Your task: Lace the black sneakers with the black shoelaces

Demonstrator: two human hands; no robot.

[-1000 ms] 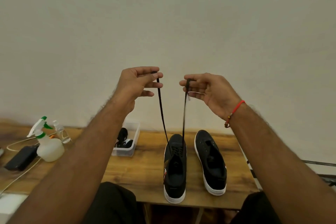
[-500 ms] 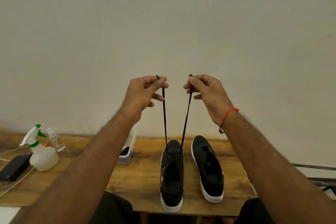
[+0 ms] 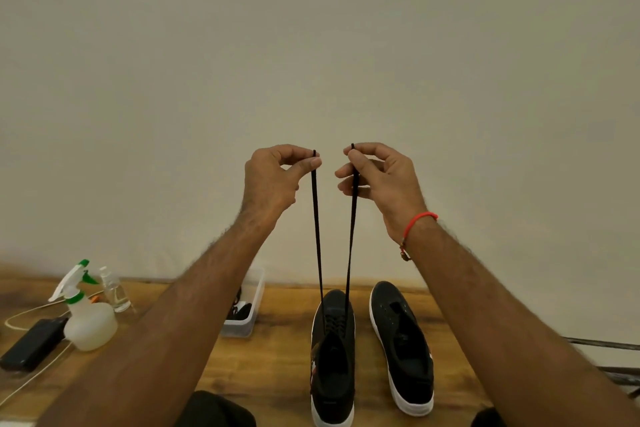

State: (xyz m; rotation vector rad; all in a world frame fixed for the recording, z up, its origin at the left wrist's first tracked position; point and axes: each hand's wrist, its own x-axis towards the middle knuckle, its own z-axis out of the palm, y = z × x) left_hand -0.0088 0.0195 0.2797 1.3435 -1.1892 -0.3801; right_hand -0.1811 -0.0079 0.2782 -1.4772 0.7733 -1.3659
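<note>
Both ends of the black shoelace (image 3: 317, 236) are up: left hand (image 3: 273, 180) pinches one tip, right hand (image 3: 377, 177) pinches the other, above the left sneaker (image 3: 332, 357) at the wooden table's (image 3: 270, 367) near edge. Uneven pulling could leave one end short or tip the sneaker over that edge.

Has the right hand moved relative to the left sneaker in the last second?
Cannot tell. The camera itself shifted between frames. The right hand pinches its lace end high above the left sneaker, as before; only its grip looks tidier.
</note>
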